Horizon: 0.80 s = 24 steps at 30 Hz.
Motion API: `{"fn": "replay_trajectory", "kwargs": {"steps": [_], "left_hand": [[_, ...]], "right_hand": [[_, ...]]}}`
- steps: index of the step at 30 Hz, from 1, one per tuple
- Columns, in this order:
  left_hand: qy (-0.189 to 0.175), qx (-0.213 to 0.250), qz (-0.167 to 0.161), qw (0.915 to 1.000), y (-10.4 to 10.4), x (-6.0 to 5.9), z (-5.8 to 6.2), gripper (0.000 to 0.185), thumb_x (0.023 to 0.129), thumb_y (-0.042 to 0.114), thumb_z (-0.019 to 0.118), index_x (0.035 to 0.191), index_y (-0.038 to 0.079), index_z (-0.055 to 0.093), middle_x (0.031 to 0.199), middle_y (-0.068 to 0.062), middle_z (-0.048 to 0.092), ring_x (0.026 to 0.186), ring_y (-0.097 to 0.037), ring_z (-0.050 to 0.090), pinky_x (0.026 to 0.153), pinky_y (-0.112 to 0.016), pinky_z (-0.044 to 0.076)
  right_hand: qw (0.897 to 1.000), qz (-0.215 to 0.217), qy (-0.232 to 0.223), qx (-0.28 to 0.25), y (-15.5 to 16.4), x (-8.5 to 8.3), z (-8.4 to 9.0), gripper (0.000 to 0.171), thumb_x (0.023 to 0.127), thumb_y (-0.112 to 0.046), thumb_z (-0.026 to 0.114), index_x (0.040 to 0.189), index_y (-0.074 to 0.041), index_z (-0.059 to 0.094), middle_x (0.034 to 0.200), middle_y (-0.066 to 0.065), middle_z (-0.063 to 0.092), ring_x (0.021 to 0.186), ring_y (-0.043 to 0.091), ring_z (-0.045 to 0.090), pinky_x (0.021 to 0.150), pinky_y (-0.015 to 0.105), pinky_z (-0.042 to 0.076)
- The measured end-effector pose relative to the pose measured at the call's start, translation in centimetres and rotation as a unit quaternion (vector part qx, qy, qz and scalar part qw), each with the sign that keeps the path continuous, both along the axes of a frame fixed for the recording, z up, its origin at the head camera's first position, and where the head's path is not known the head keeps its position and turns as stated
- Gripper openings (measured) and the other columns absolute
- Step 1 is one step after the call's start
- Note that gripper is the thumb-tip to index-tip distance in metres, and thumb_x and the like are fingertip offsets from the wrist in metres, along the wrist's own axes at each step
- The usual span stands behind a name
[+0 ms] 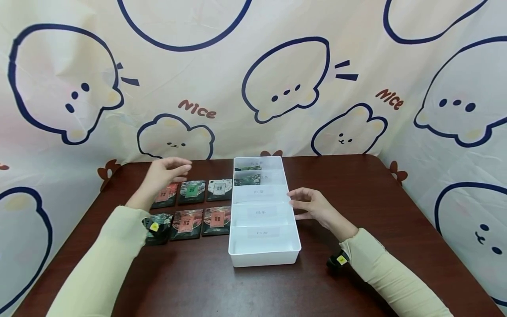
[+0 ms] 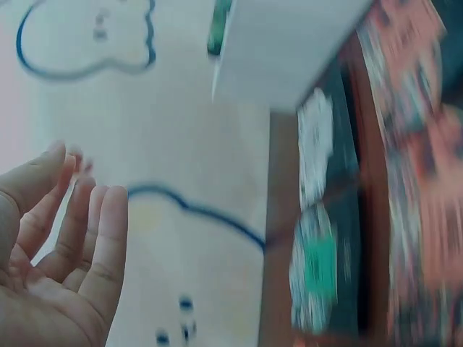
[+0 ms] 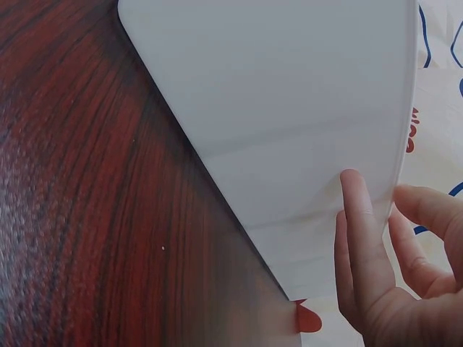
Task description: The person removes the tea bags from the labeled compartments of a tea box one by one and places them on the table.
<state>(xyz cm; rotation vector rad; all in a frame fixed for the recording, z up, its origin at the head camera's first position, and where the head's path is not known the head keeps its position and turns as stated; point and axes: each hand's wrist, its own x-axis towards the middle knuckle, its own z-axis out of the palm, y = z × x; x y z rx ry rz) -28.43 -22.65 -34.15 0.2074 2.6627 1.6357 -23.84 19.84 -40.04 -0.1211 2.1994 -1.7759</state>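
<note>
Brown table [image 1: 356, 185]: white tray [image 1: 263, 255] between hands; right hand [image 1: 313, 207] open, touching it; left hand [image 1: 164, 174] open, empty

white divided tray [image 1: 237, 253] on table; six dark tea packets [image 1: 192, 192] flat, two rows, left of it.

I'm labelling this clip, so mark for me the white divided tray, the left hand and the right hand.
white divided tray [image 1: 264, 258]: head view, near front wall.
left hand [image 1: 161, 177]: head view, back of the hand.
right hand [image 1: 314, 206]: head view, back of the hand.
</note>
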Motion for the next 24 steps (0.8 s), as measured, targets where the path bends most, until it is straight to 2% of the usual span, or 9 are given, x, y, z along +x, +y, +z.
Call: {"fn": "replay_trajectory", "kwargs": {"steps": [5, 8, 11, 15, 24], "left_hand": [[0.004, 0.024, -0.033, 0.9992, 3.8, -0.9, 0.3, 0.044, 0.093, 0.034, 0.065, 0.123, 0.003, 0.062, 0.125, -0.016, 0.061, 0.096, -0.015, 0.067, 0.082, -0.030, 0.058], [0.002, 0.028, -0.048, 0.9985, 5.5, -1.6, -0.1, 0.040, 0.092, 0.033, 0.066, 0.120, 0.004, 0.064, 0.125, -0.014, 0.062, 0.100, -0.018, 0.066, 0.084, -0.032, 0.057], [-0.004, 0.028, -0.059, 0.9978, 6.9, -2.1, -0.7, 0.036, 0.092, 0.031, 0.066, 0.118, 0.005, 0.065, 0.125, -0.013, 0.061, 0.105, -0.024, 0.064, 0.089, -0.040, 0.056], [-0.014, 0.024, -0.073, 0.9970, 8.3, -2.5, -1.5, 0.033, 0.093, 0.026, 0.066, 0.118, 0.004, 0.066, 0.125, -0.014, 0.061, 0.111, -0.033, 0.061, 0.092, -0.045, 0.054], [-0.037, 0.012, -0.073, 0.9966, 9.7, -3.3, -3.3, 0.033, 0.091, 0.026, 0.069, 0.117, 0.006, 0.066, 0.115, -0.014, 0.066, 0.108, -0.033, 0.063, 0.093, -0.050, 0.052]], "right_hand": [[1.000, 0.001, -0.001, -0.005, 0.1, -0.2, -0.1, 0.039, 0.090, -0.012, 0.069, 0.125, 0.001, 0.057, 0.116, 0.018, 0.057, 0.088, 0.019, 0.066, 0.074, 0.042, 0.060], [1.000, 0.001, -0.003, -0.005, 0.1, -0.3, -0.2, 0.040, 0.090, -0.012, 0.069, 0.125, 0.000, 0.057, 0.116, 0.018, 0.057, 0.089, 0.019, 0.067, 0.075, 0.042, 0.059], [1.000, -0.001, -0.005, -0.005, 0.1, -0.3, -0.2, 0.040, 0.089, -0.013, 0.070, 0.125, 0.000, 0.057, 0.116, 0.018, 0.057, 0.089, 0.019, 0.067, 0.074, 0.042, 0.059], [1.000, -0.004, -0.005, -0.001, 0.0, -0.2, -0.4, 0.039, 0.089, -0.014, 0.070, 0.124, -0.001, 0.058, 0.116, 0.017, 0.057, 0.089, 0.019, 0.067, 0.074, 0.042, 0.059], [1.000, -0.007, -0.005, 0.003, 0.0, -0.2, -0.4, 0.039, 0.089, -0.014, 0.070, 0.125, -0.001, 0.058, 0.117, 0.017, 0.058, 0.089, 0.019, 0.067, 0.075, 0.041, 0.060]]}}
